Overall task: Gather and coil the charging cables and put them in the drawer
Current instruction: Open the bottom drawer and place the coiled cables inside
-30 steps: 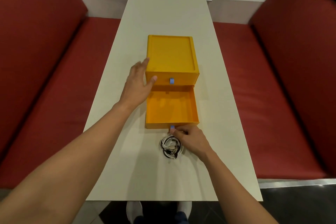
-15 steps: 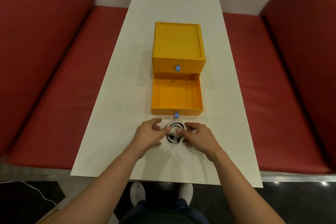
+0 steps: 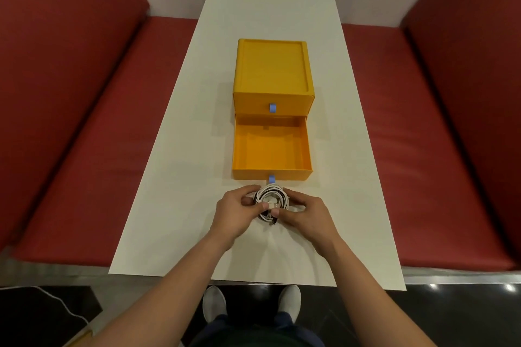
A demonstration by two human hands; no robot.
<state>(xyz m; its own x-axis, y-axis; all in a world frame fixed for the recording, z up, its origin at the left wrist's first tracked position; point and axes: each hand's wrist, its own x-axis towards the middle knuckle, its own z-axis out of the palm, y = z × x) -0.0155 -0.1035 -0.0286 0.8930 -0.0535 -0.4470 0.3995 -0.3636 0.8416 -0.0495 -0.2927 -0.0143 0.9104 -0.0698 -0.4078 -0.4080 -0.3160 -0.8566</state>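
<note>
Having left the yellow box (image 3: 273,70) a second ago, your left hand (image 3: 235,214) joins your right hand (image 3: 304,215), both grasping the coiled cables (image 3: 271,199) just before the open, empty drawer (image 3: 272,173), ready for lifting in.

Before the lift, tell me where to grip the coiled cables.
Pinch the cable coil across its ring, left hand and right hand on opposite sides. It lies flat with loose ends toward you, so trapping all loops should keep it from springing open.
</note>
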